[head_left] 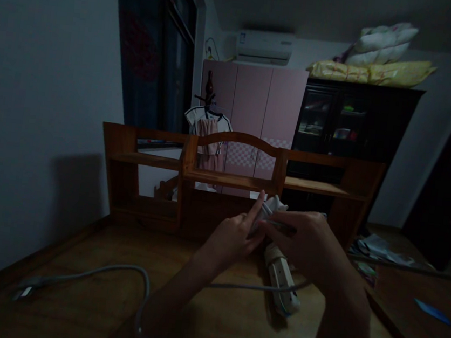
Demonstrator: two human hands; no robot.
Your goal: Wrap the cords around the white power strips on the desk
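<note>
Both my hands meet above the wooden desk at a pale bundle that shows strands like looped cord; dim light blurs its details. My left hand closes round its left side, with the index finger stretched up along it. From the right, my right hand pinches a strand between thumb and fingers. Just below the hands is a white power strip, tilted, its upper end partly hidden. A grey cord crosses in front of it, passes by my left forearm and leads to a plug on the left.
A wooden shelf unit stands along the desk's far edge. The wall borders the left side. To the right, a lower brown surface holds a blue flat item and plastic bags. Behind are a pink wardrobe and a dark cabinet.
</note>
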